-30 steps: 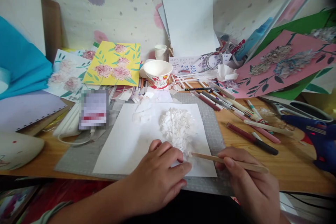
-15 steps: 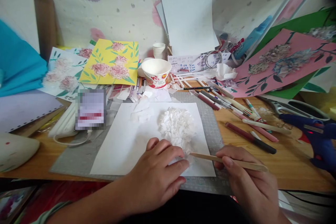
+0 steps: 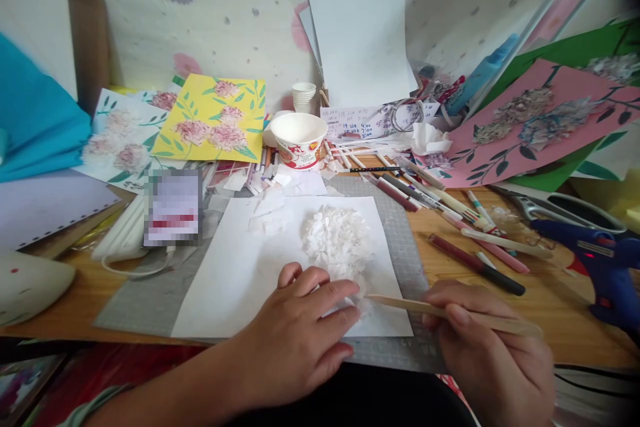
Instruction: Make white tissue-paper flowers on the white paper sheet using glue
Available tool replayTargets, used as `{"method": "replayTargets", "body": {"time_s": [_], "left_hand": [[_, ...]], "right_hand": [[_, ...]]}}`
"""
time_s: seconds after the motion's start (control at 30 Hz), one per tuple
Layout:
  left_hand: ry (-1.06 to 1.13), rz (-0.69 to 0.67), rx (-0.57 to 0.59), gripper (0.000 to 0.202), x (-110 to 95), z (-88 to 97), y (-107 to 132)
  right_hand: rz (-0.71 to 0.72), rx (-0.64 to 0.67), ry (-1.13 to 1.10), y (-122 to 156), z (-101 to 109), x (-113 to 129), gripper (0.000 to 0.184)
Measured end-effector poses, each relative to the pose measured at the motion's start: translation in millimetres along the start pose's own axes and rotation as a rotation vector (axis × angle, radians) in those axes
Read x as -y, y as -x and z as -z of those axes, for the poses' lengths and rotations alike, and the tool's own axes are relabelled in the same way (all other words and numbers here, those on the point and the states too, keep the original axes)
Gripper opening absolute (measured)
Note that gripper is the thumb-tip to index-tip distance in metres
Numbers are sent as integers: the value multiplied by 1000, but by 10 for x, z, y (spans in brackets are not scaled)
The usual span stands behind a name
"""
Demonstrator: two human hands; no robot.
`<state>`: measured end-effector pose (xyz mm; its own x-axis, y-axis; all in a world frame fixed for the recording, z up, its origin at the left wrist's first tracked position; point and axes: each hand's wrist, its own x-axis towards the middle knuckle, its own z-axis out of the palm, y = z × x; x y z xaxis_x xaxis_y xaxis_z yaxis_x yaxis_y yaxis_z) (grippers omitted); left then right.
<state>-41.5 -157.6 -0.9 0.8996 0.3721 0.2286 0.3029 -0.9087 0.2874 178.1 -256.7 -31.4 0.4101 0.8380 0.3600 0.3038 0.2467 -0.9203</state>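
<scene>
A round cluster of crumpled white paper bits [image 3: 337,240], like a flower head, is on a white sheet of paper [image 3: 225,267]. My left hand [image 3: 300,327] rests palm down over the sheet's lower edge with its fingers apart. Its index fingertip reaches the lower rim of the cluster; nothing shows in its grasp. My right hand [image 3: 495,353] is closed around a slim, flat wooden stick [image 3: 405,303]. The stick's narrow tip points left at the bottom of the cluster, close to my left index finger.
Under the sheet lies a grey cutting mat [image 3: 140,300]. A paper bowl [image 3: 299,140] stands behind. Pens [image 3: 475,263], scissors [image 3: 575,210] and a blue glue gun [image 3: 600,253] are on the right. At left are a phone [image 3: 173,207] with a cable and a yellow flower picture [image 3: 213,117].
My right hand has drawn back slightly to the right with the wooden stick, so its tip sits a little further from the cluster. My left hand has barely moved.
</scene>
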Motion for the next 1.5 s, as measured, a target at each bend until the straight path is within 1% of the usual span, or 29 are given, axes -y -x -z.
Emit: {"method": "replayTargets", "body": {"time_s": [0.1, 0.17, 0.27, 0.43, 0.6, 0.67, 0.77, 0.87, 1.0, 1.1, 1.2, 1.27, 1.33, 1.4, 1.47, 1.5], "left_hand": [[4, 11, 20, 25, -12, -1, 11], [-4, 14, 41, 27, -15, 0, 14], [-20, 17, 66, 29, -12, 5, 13], [-23, 1, 71, 30, -16, 10, 0], [-14, 49, 72, 28, -28, -17, 9], [-3, 48, 80, 26, -21, -27, 15], [14, 37, 95, 26, -5, -33, 18], [24, 50, 104, 26, 7, -38, 16], [30, 38, 103, 27, 9, -50, 22], [45, 37, 66, 25, 4, -45, 36], [95, 44, -66, 13, 26, -7, 53], [112, 71, -168, 6, 84, 45, 70], [78, 127, -245, 10, 195, 117, 97], [-8, 201, -296, 12, 356, 198, 136], [-117, 299, -302, 9, 544, 275, 184], [-168, 361, -286, 6, 634, 309, 207]], "right_hand": [[94, 155, 42, -7, -5, 47, 15], [156, 212, 128, -27, -28, 85, 16], [181, 187, 195, -45, -57, 98, 14], [99, 104, 143, -44, -56, 44, 15], [34, 98, 113, -16, -49, -17, 14], [9, 110, 98, -3, -54, -38, 13], [18, 121, 97, 0, -61, -45, 14], [24, 90, 99, -14, -65, -27, 16], [-59, 51, 26, -30, -66, -16, 17], [-163, 2, -80, -29, -69, -46, 14], [-294, -104, -222, -28, -77, -86, 12], [-368, -169, -292, -41, -90, -91, 12], [-396, -219, -343, -65, -108, -70, 14], [-390, -256, -385, -93, -125, -42, 16], [-384, -278, -421, -109, -126, -38, 17], [-383, -272, -441, -110, -118, -53, 16]]}}
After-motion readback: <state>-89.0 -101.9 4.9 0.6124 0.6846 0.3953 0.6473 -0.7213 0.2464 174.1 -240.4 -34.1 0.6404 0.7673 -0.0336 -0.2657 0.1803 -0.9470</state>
